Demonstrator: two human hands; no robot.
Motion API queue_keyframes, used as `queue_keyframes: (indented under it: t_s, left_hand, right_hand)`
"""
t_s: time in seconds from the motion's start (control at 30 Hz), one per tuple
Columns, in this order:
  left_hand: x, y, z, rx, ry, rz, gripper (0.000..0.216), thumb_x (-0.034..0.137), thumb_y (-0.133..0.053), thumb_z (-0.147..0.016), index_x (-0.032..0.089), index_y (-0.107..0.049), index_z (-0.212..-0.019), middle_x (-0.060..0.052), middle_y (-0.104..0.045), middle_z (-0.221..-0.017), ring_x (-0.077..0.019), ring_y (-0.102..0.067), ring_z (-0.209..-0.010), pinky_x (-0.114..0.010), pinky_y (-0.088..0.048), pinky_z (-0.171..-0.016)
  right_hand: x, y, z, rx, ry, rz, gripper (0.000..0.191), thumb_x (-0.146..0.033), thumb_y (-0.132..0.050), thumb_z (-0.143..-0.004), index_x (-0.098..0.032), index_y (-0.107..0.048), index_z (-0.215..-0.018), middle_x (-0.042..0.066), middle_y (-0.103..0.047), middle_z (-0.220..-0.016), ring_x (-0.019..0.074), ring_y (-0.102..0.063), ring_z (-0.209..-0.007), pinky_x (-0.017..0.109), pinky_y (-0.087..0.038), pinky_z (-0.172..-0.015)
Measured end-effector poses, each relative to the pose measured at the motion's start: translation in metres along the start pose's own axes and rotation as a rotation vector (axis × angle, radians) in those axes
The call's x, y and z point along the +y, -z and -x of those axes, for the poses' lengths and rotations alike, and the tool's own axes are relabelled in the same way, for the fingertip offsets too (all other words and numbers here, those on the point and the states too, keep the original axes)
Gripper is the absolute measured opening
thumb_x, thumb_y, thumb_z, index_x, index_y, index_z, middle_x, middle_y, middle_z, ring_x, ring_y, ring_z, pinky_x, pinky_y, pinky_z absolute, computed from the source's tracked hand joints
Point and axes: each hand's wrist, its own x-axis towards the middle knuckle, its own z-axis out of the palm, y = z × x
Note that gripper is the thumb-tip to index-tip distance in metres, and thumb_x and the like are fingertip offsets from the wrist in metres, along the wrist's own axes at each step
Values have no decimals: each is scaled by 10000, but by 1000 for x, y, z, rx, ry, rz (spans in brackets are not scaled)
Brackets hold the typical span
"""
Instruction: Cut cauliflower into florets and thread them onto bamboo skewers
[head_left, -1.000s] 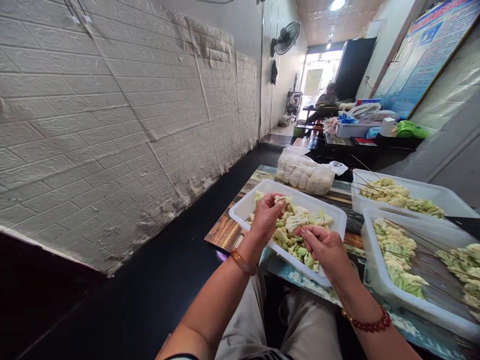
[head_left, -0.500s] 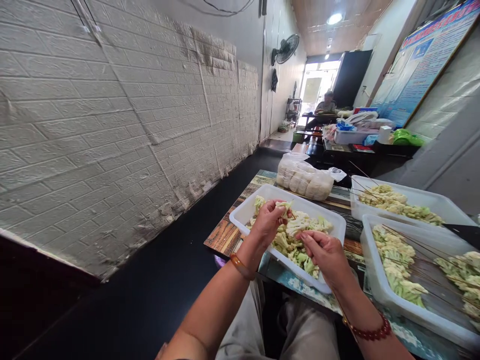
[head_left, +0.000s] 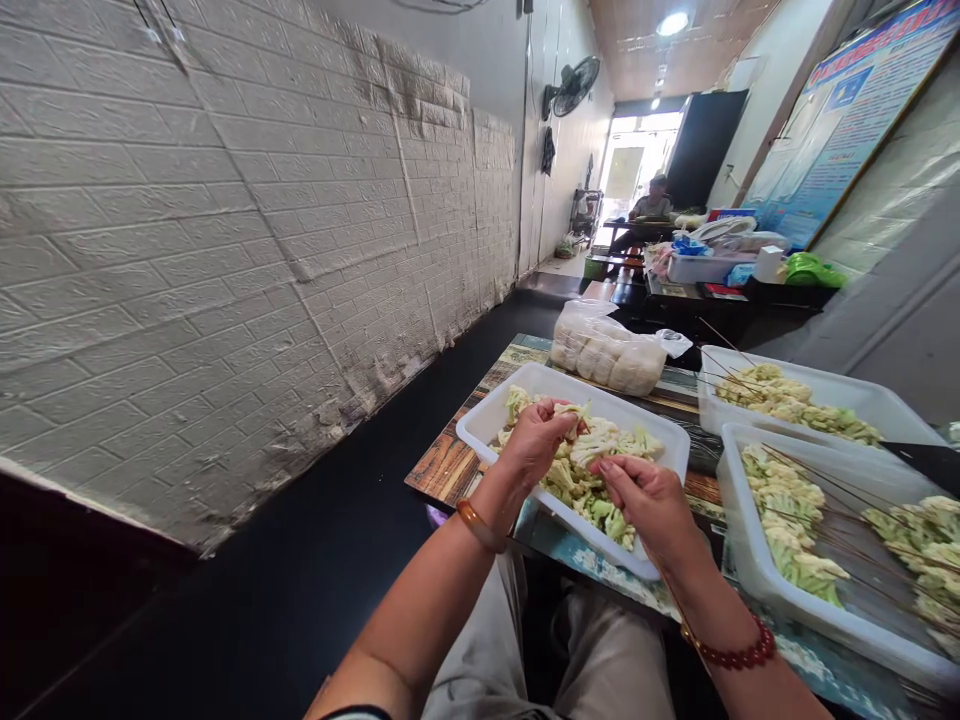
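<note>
Over a white plastic tub (head_left: 474,440) of cut cauliflower (head_left: 574,487), my left hand (head_left: 534,440) is closed around a pale green cauliflower floret (head_left: 574,409). Its fingertips pinch the piece near the tub's middle. Just to the right and slightly lower, my right hand (head_left: 646,498) is closed in a pinch on a thin skewer (head_left: 675,594), whose length runs back beneath the wrist. The skewer's front end is mostly covered by the fingers, so I cannot tell whether it touches the floret. Both hands are a short way apart.
Two more white tubs, a near one (head_left: 739,540) and a far one (head_left: 892,395), hold skewered cauliflower at the right. A clear bag of round white items (head_left: 611,360) lies behind my tub. A person (head_left: 654,203) sits far back; a brick-patterned wall (head_left: 262,270) runs along the left.
The camera view has shifted very slightly. Both hands keep nearly the same pose over the tub, each with the same hold.
</note>
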Motion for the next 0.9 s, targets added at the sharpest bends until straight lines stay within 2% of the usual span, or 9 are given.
queue_keyframes:
  t_s: [0.2, 0.33, 0.63, 0.9]
  left_hand:
    - [6, -3, 4, 11, 15, 33, 229, 266, -710, -651, 148, -601, -816, -2, -604, -667, -111, -586, -614, -230, -410, -594]
    - [3, -3, 3, 37, -42, 27, 190, 256, -698, -657, 148, -584, -764, 19, -571, -633, -101, -567, -561, -245, -428, -599]
    - [-1, 0, 1, 63, -17, 52, 233, 292, -715, -639, 141, -573, -746, 13, -579, -649, -92, -552, -540, -248, -430, -605]
    - [0, -1, 3, 103, -90, 0, 226, 320, -702, -657, 157, -557, -715, 23, -559, -603, -87, -515, -541, -238, -405, -592]
  right_hand:
    - [-4, 0, 2, 1, -15, -13, 400, -519, -590, -799, -135, -695, -831, -50, -394, -473, 88, -303, -438, 230, -198, -424]
    - [-5, -1, 3, -4, -44, -5, 409, -521, -590, -796, -130, -702, -838, -47, -400, -474, 84, -303, -426, 229, -203, -415]
    - [1, -1, 2, -39, -26, -4, 426, -540, -593, -786, -134, -706, -848, -48, -385, -483, 92, -303, -443, 233, -195, -427]
    - [-7, -4, 3, -41, -55, -33, 437, -525, -612, -772, -106, -716, -842, -46, -350, -490, 95, -286, -466, 253, -174, -449]
